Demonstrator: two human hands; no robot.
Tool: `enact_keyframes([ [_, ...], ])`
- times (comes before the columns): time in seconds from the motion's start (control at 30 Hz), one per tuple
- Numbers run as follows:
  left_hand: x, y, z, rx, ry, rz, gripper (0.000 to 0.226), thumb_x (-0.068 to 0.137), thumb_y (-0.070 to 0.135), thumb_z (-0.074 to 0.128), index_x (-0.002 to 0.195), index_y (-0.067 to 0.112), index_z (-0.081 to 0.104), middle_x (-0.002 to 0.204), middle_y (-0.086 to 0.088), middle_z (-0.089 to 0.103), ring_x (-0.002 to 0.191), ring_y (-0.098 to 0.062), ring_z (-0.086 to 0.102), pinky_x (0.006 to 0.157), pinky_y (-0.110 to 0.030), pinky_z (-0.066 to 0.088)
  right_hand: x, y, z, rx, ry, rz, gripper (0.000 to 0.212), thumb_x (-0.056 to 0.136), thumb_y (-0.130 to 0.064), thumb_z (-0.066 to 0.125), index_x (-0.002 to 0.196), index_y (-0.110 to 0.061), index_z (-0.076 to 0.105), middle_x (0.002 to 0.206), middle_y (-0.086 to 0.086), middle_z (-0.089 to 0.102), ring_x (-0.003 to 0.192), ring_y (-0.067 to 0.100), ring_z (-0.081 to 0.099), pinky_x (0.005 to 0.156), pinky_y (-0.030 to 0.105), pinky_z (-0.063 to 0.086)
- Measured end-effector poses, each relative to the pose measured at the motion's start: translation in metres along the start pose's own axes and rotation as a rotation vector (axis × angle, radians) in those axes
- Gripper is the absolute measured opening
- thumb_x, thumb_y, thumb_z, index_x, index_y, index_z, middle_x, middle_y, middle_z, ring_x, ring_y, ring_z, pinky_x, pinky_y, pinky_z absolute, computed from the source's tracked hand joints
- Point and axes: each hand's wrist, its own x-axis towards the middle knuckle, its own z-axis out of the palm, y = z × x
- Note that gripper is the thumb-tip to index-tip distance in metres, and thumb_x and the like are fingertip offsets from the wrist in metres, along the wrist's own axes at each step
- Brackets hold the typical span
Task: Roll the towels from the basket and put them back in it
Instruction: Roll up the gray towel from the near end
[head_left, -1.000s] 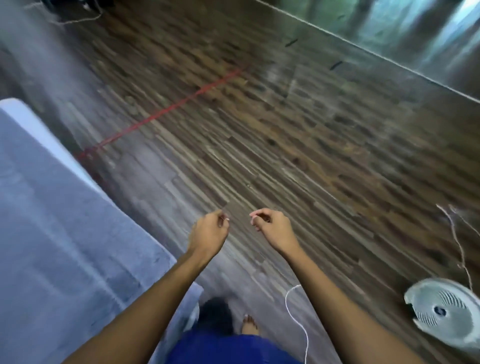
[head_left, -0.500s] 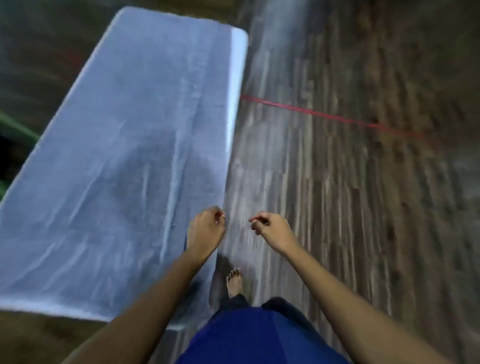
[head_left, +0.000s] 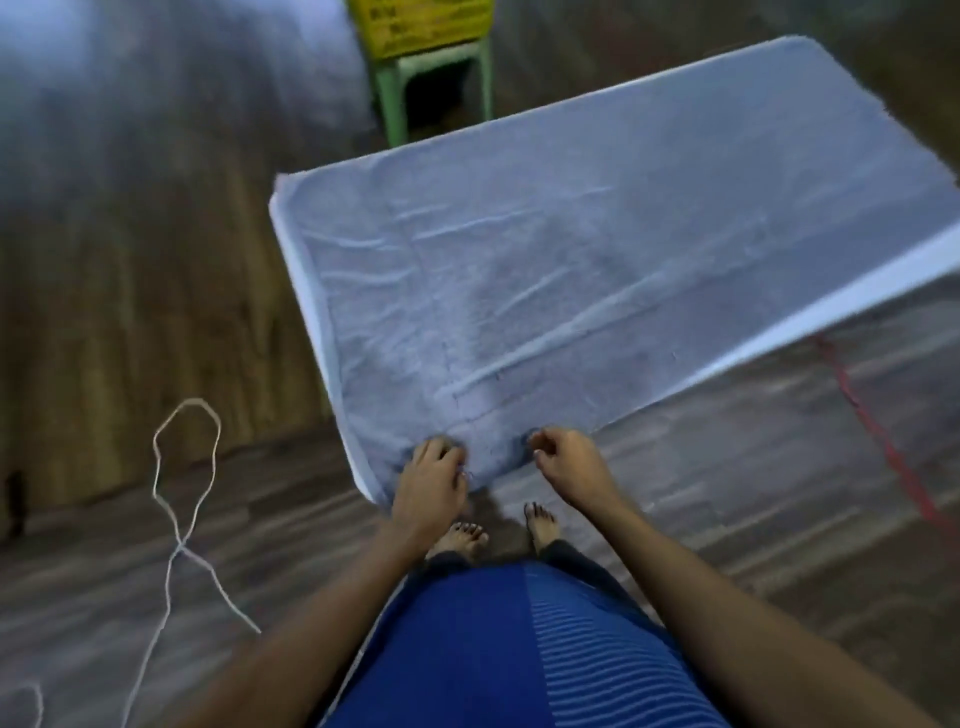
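Left hand (head_left: 428, 486), right hand (head_left: 569, 465) at near corner of towel (head_left: 597, 249), fingers loosely curled.

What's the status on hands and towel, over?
Left hand over near corner of towel, grip unclear. Right hand loosely curled, holding nothing. Towel spread flat, not yet rolled. White cord on floor, apart from towel.

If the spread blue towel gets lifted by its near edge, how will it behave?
Probably floppy: the towel lies flat with soft creases, so it should sag and drape. Its matte, napped surface looks grippy and unlikely to slip.
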Motion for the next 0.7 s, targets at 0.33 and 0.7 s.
enact_keyframes([
  [0.33, -0.029, 0.034, 0.037, 0.157, 0.040, -0.219, 0.060, 0.087, 0.009, 0.057, 0.144, 0.013, 0.038, 0.152, -0.007, 0.034, 0.143, -0.027, 0.028, 0.118, -0.046, 0.025, 0.027, 0.040, -0.024, -0.855, -0.063, -0.715, 0.070, 0.061, 0.003, 0.068, 0.121, -0.021, 0.039, 0.123, 0.014, 0.047, 0.108, 0.035, 0.047, 0.086, 0.045, 0.045],
  [0.7, -0.029, 0.045, 0.040, 0.117, 0.049, -0.303, 0.061, 0.089, 0.008, 0.050, 0.147, 0.016, 0.030, 0.155, -0.005, 0.025, 0.147, -0.024, 0.014, 0.121, -0.045, 0.012, 0.044, 0.045, -0.018, -0.792, 0.005, -0.781, 0.028, 0.085, -0.016, 0.066, 0.110, -0.021, 0.056, 0.120, 0.006, 0.053, 0.106, 0.031, 0.046, 0.081, 0.046, 0.040],
])
